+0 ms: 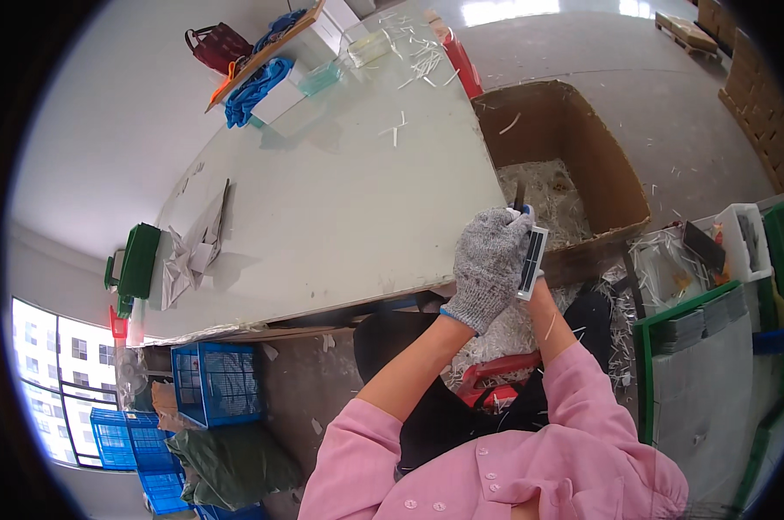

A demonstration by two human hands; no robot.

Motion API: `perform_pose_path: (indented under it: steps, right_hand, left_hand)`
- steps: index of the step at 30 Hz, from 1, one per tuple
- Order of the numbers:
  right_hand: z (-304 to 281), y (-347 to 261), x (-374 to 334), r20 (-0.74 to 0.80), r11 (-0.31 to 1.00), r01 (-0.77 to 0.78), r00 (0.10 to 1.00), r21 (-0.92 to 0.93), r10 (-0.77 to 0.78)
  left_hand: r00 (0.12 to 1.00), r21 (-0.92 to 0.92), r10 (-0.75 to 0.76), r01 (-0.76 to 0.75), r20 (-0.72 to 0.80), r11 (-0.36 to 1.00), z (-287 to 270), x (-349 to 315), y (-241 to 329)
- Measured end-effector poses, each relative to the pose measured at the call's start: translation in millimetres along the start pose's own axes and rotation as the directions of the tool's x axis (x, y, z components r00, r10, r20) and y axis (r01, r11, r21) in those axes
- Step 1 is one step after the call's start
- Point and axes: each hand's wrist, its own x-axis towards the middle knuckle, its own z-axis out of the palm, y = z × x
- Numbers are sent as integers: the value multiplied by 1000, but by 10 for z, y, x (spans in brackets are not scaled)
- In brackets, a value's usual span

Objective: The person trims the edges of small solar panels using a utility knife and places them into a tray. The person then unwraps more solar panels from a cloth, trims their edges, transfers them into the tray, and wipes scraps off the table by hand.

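My left hand (485, 258), in a grey knitted glove with a blue cuff, is closed at the right edge of the table. Its fingers curl against a narrow white rectangular frame (533, 263) with dark openings, tilted nearly upright. A thin dark brown strip (519, 194) sticks up beyond the fingertips; I cannot make out whether it is a blade. Behind the frame, my right hand (541, 275) is mostly hidden. Only its wrist and a sliver of glove show, so its fingers cannot be seen.
A pale table (349, 208) spreads to the left. Beyond my hands stands an open cardboard box (583, 121) with white scraps. More white strips lie at the table's far end. A green-edged rack (641, 373) stands at right, blue crates (217, 381) at lower left, and a red stool (500, 367) below.
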Motion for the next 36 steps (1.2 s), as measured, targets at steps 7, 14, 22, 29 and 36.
perform_pose_path:
  steps: [7,14,22,29,36]
  right_hand:
    - [168,-129,-1045,-21,429,211,879,-879,-476]
    - [340,-298,-1083,55,348,52,998,-936,-1]
    - [206,-439,-1075,-120,696,16,982,-718,-146]
    - [302,-347,-1116,35,483,71,996,-873,-82]
    - [276,-447,-619,123,569,155,988,-807,-94]
  left_hand:
    - [987,102,31,-15,-157,995,-117,19,-76]
    - [975,164,40,-4,-218,986,24,9,-82]
    - [993,20,71,-70,-97,997,-107,49,-136]
    - [997,224,69,-73,23,972,-190,-13,-179]
    - [983,157,51,-23,-176,987,6,-1,-81]
